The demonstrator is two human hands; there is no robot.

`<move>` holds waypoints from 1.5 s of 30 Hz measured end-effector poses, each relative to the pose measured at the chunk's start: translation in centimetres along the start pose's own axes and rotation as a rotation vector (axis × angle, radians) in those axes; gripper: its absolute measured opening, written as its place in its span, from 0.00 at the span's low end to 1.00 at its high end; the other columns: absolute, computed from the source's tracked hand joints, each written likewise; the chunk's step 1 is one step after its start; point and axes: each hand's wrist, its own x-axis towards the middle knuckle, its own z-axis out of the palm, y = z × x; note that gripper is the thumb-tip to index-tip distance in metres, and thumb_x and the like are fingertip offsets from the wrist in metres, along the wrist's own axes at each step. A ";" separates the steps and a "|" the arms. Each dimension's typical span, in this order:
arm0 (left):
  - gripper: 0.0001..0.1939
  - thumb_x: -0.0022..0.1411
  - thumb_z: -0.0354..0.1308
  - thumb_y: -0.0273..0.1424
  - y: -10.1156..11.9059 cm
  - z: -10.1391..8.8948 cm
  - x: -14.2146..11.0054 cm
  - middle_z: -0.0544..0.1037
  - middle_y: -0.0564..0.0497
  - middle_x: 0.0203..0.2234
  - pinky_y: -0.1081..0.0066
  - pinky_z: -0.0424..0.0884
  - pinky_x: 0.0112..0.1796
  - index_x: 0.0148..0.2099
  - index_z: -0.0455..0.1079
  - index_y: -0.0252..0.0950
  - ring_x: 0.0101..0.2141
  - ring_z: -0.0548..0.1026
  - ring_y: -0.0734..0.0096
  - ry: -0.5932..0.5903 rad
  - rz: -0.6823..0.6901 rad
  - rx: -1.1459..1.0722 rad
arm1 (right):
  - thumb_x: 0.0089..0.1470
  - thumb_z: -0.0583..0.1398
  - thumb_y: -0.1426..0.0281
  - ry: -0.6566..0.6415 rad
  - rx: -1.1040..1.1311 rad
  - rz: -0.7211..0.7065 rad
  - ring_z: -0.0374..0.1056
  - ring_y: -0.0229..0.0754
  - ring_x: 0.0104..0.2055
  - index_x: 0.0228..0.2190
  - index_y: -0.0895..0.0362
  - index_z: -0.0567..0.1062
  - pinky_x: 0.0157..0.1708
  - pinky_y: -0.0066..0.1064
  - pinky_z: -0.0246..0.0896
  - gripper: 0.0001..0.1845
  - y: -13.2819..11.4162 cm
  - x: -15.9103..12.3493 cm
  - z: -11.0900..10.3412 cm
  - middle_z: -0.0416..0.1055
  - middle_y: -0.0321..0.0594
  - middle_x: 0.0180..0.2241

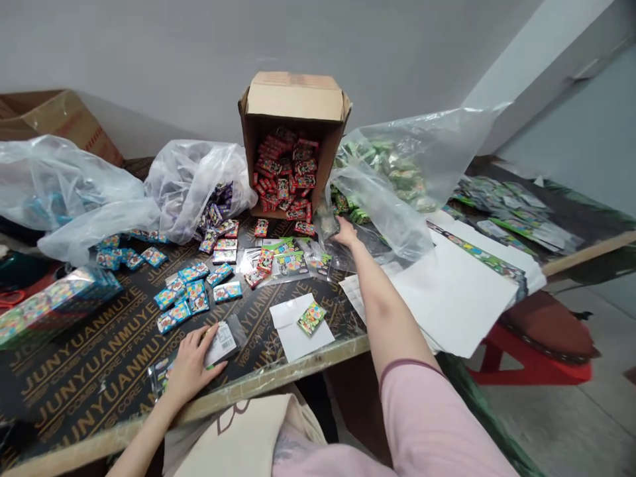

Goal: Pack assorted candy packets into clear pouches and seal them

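My left hand [195, 361] lies with fingers spread over a clear plastic packet [222, 343] that has a white barcode label, near the table's front edge. Part of that packet is hidden under the palm. Stretched far forward, my right hand [346, 233] has its fingers curled at the mouth of a clear plastic bag [397, 225] of green packs; what they pinch is hidden. Between the hands, a small green pack [312, 318] rests on white paper [293, 338]. Two red packs [265, 260] lie on clear sleeves with green printed cards [291, 264].
A cardboard box [295, 99] of red packs stands at the back. Left of it are bags of purple packs [216, 215] and blue packs [196, 296]. A long printed box [59, 308] sits far left. White sheets [457, 298] overhang the right edge by a red stool [536, 364].
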 end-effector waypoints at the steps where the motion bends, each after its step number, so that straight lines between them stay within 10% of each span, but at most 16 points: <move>1: 0.35 0.54 0.59 0.43 0.0 0.0 0.0 0.70 0.43 0.50 0.55 0.67 0.49 0.63 0.59 0.42 0.50 0.68 0.52 0.003 -0.002 0.002 | 0.44 0.61 0.69 -0.026 0.023 -0.015 0.59 0.54 0.56 0.57 0.60 0.61 0.51 0.50 0.56 0.38 0.1 0.8 0.3 0.62 0.55 0.55; 8: 0.35 0.54 0.60 0.41 0.5 -0.2 0.2 0.70 0.43 0.51 0.53 0.67 0.51 0.63 0.60 0.44 0.50 0.69 0.52 -0.004 -0.031 -0.002 | 0.36 0.66 0.70 -0.056 0.154 -0.024 0.60 0.61 0.55 0.56 0.58 0.65 0.52 0.53 0.56 0.42 0.3 2.5 2.0 0.66 0.55 0.51; 14: 0.34 0.53 0.61 0.41 0.3 -0.3 0.3 0.70 0.42 0.51 0.50 0.64 0.52 0.62 0.61 0.43 0.51 0.68 0.51 -0.017 -0.029 -0.034 | 0.37 0.65 0.68 0.222 0.319 -0.035 0.61 0.53 0.53 0.55 0.59 0.61 0.53 0.41 0.59 0.42 0.9 -4.1 -0.6 0.60 0.51 0.51; 20: 0.25 0.55 0.60 0.43 5.7 -3.2 4.2 0.72 0.40 0.50 0.52 0.62 0.54 0.53 0.70 0.37 0.52 0.69 0.53 0.167 -0.245 -0.492 | 0.39 0.67 0.63 0.139 0.873 -0.450 0.65 0.46 0.49 0.58 0.49 0.54 0.51 0.40 0.63 0.46 -9.4 -16.8 -1.3 0.62 0.43 0.49; 26: 0.26 0.47 0.67 0.45 10.6 -5.4 7.9 0.80 0.45 0.34 0.67 0.72 0.37 0.43 0.75 0.31 0.33 0.76 0.65 -0.020 -0.490 -1.354 | 0.42 0.64 0.72 -0.026 0.772 -0.832 0.58 0.53 0.58 0.58 0.46 0.56 0.57 0.49 0.56 0.42 -18.5 -25.7 -0.8 0.60 0.45 0.54; 36: 0.19 0.42 0.71 0.36 9.6 -6.5 4.7 0.80 0.49 0.28 0.71 0.69 0.35 0.35 0.77 0.30 0.28 0.74 0.71 0.062 -0.434 -1.474 | 0.50 0.63 0.68 -0.021 0.663 -1.011 0.56 0.54 0.61 0.61 0.47 0.53 0.57 0.51 0.54 0.41 -20.5 -27.8 -0.9 0.60 0.46 0.57; 42: 0.26 0.38 0.73 0.33 8.1 -7.9 4.8 0.79 0.51 0.29 0.74 0.70 0.31 0.43 0.74 0.34 0.27 0.75 0.73 0.348 -0.570 -1.502 | 0.48 0.66 0.59 -0.036 0.684 -0.899 0.68 0.48 0.40 0.62 0.49 0.52 0.51 0.49 0.58 0.45 -20.1 -28.4 -0.9 0.70 0.36 0.31; 45: 0.27 0.36 0.74 0.32 8.2 -7.8 5.0 0.78 0.53 0.25 0.77 0.67 0.25 0.41 0.73 0.33 0.22 0.73 0.76 0.422 -0.639 -1.573 | 0.46 0.67 0.58 0.061 0.666 -0.852 0.65 0.52 0.49 0.61 0.48 0.53 0.51 0.51 0.58 0.46 -20.5 -28.9 -0.8 0.69 0.44 0.43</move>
